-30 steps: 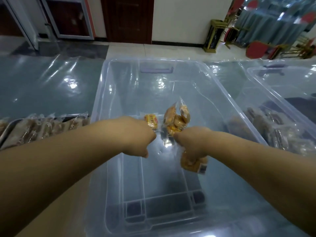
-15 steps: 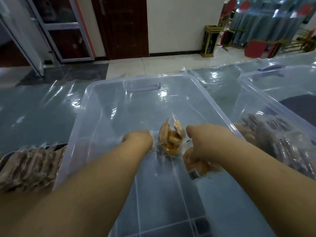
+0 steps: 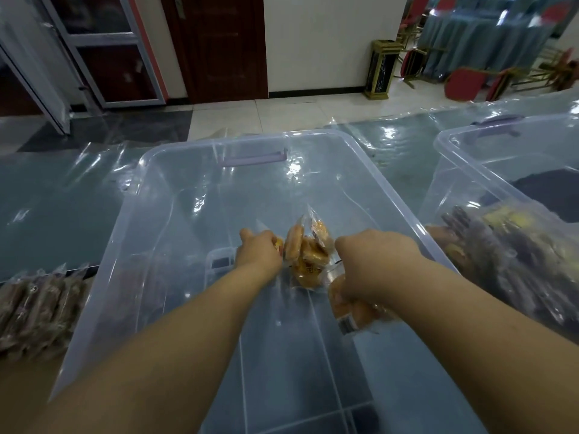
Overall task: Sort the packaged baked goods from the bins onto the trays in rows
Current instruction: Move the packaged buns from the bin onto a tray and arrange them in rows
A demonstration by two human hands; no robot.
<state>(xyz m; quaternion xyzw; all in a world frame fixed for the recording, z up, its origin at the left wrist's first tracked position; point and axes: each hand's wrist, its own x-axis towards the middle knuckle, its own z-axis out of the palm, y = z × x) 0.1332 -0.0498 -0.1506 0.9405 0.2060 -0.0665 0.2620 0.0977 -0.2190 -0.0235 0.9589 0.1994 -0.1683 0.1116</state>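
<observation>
**Two hands, two bins, one tray**

One tray (image 3: pixel 78 270) peeks in at the far left edge. It is packed with a row of brown wrapped goods (image 3: pixel 34 308) standing side by side, too crowded and blurred to count. Just beside it stands the first of two clear bins, the middle bin (image 3: pixel 138 195), its lilac handle on the far wall.

Both of the person's arms reach into it over the near rim. The left hand (image 3: pixel 258 253) is curled tight around a small packet (image 3: pixel 278 244), of which only an orange sliver shows. Between the hands a bunch of golden packets (image 3: pixel 305 255) stands upright, perhaps three or four. I cannot tell which hand carries them. The right hand (image 3: pixel 372 264) is closed in a fist around more golden goods, the lower packets (image 3: pixel 351 308), which hang beneath its fingers.

Both hands sit well inside the bin, away from the left and far walls, though the right wrist runs close to the right rim. The ribbed bin floor shows bare in front of the hands and behind them.

A strip of sheeted table (image 3: pixel 401 170) separates this bin from the right bin (image 3: pixel 445 142). That one holds a heap of dark wrapped goods (image 3: pixel 517 261) piled against its near wall, with a patch of yellow among them.
</observation>
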